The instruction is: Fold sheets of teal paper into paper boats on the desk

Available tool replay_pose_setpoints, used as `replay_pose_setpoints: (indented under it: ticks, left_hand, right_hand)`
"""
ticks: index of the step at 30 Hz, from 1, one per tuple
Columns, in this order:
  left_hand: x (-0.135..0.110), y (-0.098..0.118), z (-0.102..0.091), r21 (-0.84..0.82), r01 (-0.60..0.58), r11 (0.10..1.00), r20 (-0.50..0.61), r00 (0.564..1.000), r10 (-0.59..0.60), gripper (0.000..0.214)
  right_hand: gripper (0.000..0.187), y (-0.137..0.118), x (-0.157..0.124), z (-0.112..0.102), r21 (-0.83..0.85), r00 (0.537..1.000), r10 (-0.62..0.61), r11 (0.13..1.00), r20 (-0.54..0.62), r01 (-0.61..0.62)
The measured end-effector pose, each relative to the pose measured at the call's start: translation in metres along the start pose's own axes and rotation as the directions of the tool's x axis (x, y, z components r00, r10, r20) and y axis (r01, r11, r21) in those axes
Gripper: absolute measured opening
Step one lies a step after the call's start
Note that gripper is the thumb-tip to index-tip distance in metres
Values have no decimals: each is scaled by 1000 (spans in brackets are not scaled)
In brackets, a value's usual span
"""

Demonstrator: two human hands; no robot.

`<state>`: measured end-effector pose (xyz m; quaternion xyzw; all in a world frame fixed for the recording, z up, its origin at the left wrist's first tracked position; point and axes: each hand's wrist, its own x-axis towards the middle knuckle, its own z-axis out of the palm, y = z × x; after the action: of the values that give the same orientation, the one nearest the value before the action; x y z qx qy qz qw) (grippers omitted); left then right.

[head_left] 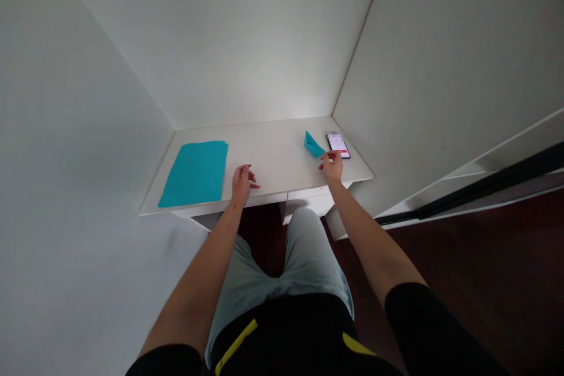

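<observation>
A folded blue paper boat [313, 145] rests on the right part of the white desk [273, 155]. My right hand [332, 168] is at the boat's near right tip, with thumb and fingers pinched on it. Left of the middle, by the desk's front edge, my left hand [242, 184] holds nothing; its fingers are loosely bent and apart. A few sheets of blue paper [196, 173] lie in a slightly uneven stack to the left of that hand.
Just beyond my right hand lies a phone [338, 144] with a lit screen. White walls [247, 41] border the desk at the back and sides. Below the desktop is a drawer [308, 202], with my knees in front of it.
</observation>
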<state>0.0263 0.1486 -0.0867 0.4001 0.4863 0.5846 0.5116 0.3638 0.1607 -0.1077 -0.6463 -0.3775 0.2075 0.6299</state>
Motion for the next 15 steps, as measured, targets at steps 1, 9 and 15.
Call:
replay_pose_setpoints:
  ticks: [1, 9, 15]
  left_hand:
    - [-1, 1, 1, 3, 6, 1000, -2, 1000, -6, 41]
    - [-5, 11, -2, 143, -61, 988, -50, 996, 68, 30]
    - [-7, 30, -94, 644, -371, 669, 139, 917, 374, 41]
  right_hand:
    - [44, 2, -2, -1, -11, 1000, -2, 1000, 26, 3]
    - [43, 5, -7, -6, -23, 995, -22, 999, 100, 24]
    - [37, 11, -2, -4, -125, 993, -22, 991, 114, 36]
